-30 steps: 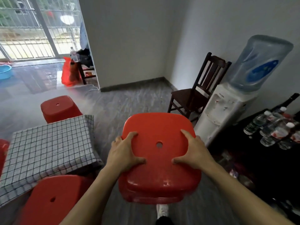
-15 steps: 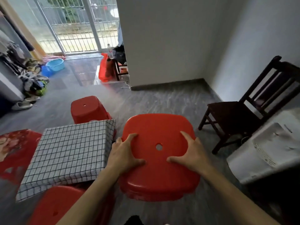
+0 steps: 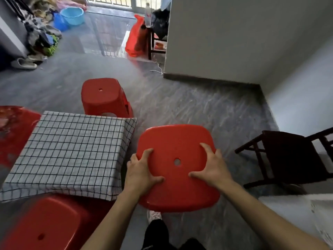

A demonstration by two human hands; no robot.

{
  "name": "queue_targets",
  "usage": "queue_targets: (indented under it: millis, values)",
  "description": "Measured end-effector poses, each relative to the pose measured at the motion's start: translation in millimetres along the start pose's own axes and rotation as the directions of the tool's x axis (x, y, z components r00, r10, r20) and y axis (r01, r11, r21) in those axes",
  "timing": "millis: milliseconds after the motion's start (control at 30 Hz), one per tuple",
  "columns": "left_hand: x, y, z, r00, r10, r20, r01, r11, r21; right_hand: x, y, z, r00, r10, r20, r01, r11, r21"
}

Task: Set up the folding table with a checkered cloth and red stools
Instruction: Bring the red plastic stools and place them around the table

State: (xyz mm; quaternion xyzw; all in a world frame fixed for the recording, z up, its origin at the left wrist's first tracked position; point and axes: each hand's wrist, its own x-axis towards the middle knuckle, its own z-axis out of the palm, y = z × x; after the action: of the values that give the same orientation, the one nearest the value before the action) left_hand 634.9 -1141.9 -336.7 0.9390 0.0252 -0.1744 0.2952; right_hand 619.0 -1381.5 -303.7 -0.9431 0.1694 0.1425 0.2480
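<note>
Both hands, left hand (image 3: 139, 175) and right hand (image 3: 213, 170), are gripping the carried red stool (image 3: 177, 166) by its seat edges, hovering just right of the checkered cloth (image 3: 68, 154) table's open side.

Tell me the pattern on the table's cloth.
White cloth with a black grid check, head view.

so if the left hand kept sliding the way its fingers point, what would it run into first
Probably nothing beyond the stool it holds. The left hand points up across the seat, toward open floor right of the checkered table; depth is unclear.
</note>
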Motion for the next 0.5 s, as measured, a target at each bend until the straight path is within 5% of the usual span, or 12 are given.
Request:
queue_targets:
  millis: [500]
  values:
    - [123.0, -52.7, 92.4, 0.928, -0.362, -0.085, 0.35, 0.928, -0.127, 203.7, 19.3, 110.0, 0.943, -0.218, 0.252, 0.232, 0.972, -0.025]
